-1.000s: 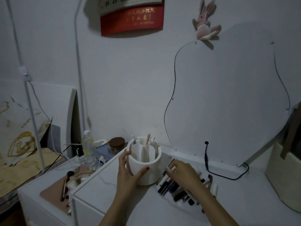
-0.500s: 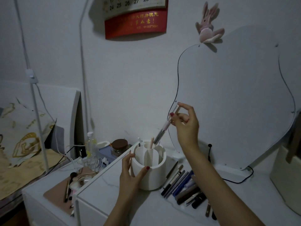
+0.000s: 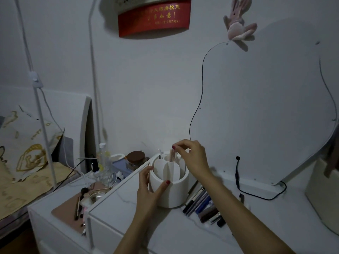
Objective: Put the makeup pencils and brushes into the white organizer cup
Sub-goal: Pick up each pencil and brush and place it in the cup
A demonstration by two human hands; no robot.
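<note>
Gripping white organizer cup [image 3: 172, 191] is left hand [image 3: 148, 191], thumb and fingers curled round wall; right hand [image 3: 192, 158] is pinching upright pencil [image 3: 172, 156] over rear compartment; loose pencils [image 3: 200, 202] are lying just beside cup.

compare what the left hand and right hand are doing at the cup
The left hand wraps the white organizer cup low on its side wall, bracing it; the right hand is above the rim, pinching a pencil upright into a compartment. Left grip is broad, right grip is fingertips only. Both have red nails.
</note>
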